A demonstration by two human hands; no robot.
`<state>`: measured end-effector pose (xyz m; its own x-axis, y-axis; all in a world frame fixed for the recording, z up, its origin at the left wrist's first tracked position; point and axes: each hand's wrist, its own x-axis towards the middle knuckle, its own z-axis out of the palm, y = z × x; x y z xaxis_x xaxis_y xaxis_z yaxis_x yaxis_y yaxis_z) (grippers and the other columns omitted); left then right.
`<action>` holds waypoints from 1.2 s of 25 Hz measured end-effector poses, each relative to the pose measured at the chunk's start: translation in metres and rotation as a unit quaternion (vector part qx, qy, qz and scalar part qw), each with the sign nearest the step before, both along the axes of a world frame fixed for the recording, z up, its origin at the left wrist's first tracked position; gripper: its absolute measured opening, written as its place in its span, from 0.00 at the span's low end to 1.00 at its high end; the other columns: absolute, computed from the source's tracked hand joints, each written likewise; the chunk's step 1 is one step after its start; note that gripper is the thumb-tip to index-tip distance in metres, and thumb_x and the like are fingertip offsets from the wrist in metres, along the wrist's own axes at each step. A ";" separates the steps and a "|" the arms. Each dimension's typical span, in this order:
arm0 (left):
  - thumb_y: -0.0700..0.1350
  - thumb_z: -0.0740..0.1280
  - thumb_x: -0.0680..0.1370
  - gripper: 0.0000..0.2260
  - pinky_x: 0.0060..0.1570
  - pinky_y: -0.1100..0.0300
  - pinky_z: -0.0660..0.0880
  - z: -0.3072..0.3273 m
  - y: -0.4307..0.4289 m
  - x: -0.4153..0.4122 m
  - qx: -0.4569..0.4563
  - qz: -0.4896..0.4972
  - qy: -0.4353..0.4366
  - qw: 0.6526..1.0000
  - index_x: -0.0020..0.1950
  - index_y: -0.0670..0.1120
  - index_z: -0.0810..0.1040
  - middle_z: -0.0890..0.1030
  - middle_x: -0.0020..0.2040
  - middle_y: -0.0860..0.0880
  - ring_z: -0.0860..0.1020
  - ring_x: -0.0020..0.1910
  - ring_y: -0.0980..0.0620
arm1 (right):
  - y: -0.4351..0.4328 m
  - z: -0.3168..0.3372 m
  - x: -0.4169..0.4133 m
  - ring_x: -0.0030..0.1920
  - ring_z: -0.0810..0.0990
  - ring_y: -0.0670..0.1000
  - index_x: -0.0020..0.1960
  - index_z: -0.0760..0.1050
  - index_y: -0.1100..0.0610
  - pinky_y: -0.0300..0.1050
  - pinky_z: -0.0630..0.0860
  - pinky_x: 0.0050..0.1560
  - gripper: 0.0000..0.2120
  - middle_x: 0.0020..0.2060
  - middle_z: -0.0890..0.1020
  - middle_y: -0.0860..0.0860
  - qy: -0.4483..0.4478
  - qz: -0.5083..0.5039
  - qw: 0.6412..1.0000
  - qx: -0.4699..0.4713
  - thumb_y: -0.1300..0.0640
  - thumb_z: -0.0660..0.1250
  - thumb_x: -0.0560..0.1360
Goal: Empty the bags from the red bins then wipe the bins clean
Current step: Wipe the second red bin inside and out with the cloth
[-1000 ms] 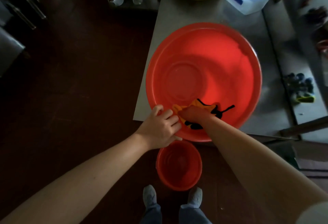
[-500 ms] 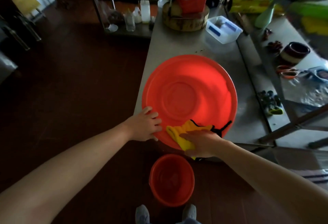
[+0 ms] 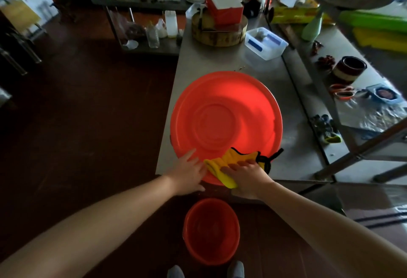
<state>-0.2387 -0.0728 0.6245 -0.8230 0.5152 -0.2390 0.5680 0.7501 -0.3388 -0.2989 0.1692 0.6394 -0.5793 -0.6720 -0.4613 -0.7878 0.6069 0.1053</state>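
The left hand (image 3: 189,173) is laid flat on the near rim of the large red bin (image 3: 224,114), where a yellow cloth (image 3: 222,165) is pressed under the straight fingers of the right hand (image 3: 247,177). The bin is set on a steel worktop (image 3: 220,61), and a smaller red bin (image 3: 211,231) on the dark floor (image 3: 88,123) below; its inside is lost in shadow.

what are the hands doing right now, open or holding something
Left hand: open, fingers flat on the near rim of the big red bin.
Right hand: open, pressing the yellow cloth onto that rim.
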 end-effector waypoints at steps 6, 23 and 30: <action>0.62 0.67 0.76 0.19 0.59 0.44 0.73 -0.018 0.004 0.002 0.057 -0.048 0.049 0.996 0.57 0.49 0.81 0.82 0.53 0.47 0.80 0.51 0.45 | 0.014 -0.004 -0.013 0.69 0.71 0.58 0.78 0.55 0.41 0.56 0.67 0.67 0.43 0.72 0.70 0.48 -0.048 -0.040 0.997 0.047 0.36 0.69 0.68; 0.58 0.64 0.79 0.19 0.62 0.40 0.71 -0.029 -0.023 0.000 0.076 -0.132 0.070 0.986 0.65 0.49 0.78 0.80 0.57 0.44 0.78 0.55 0.43 | 0.007 -0.046 -0.013 0.80 0.53 0.62 0.81 0.38 0.42 0.65 0.55 0.75 0.52 0.82 0.49 0.53 -0.143 -0.007 0.988 0.056 0.30 0.67 0.70; 0.58 0.63 0.79 0.23 0.65 0.38 0.70 -0.045 0.023 0.003 0.057 -0.044 0.074 0.995 0.65 0.43 0.77 0.80 0.60 0.39 0.78 0.57 0.38 | 0.018 -0.051 -0.016 0.75 0.62 0.63 0.82 0.44 0.46 0.65 0.61 0.72 0.48 0.80 0.58 0.54 -0.080 0.022 0.996 0.012 0.37 0.68 0.73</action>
